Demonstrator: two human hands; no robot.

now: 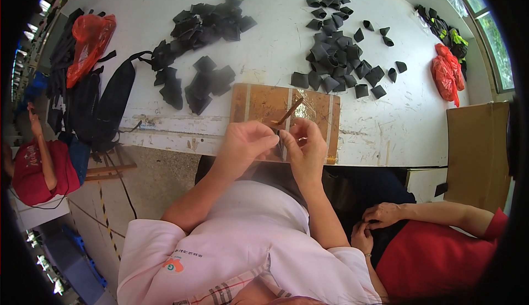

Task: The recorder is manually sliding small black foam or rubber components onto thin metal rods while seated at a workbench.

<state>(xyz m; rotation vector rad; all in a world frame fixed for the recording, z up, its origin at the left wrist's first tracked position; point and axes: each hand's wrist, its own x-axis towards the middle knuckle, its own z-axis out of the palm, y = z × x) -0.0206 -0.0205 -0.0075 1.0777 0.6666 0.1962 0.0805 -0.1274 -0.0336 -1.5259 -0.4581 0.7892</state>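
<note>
My left hand (249,141) and my right hand (306,150) meet over the near edge of a brown wooden board (248,104). Thumbs and fingers of both are pinched close together. A small dark piece (279,134), mostly hidden by the fingertips, shows between them; its kind is too covered to make out. Just beyond the fingers a slim brown stick-like thing (290,110) slants up to the right over the board. Whether it is held or lies there, I cannot tell. Pale strips and shiny tape run across the board.
Flat black pieces (206,24) are heaped at the left; folded black pieces (333,52) are scattered at the right. Red plastic bags (91,46) and black straps lie far left, another red bag (445,74) far right. A person in red (435,250) sits close at my right.
</note>
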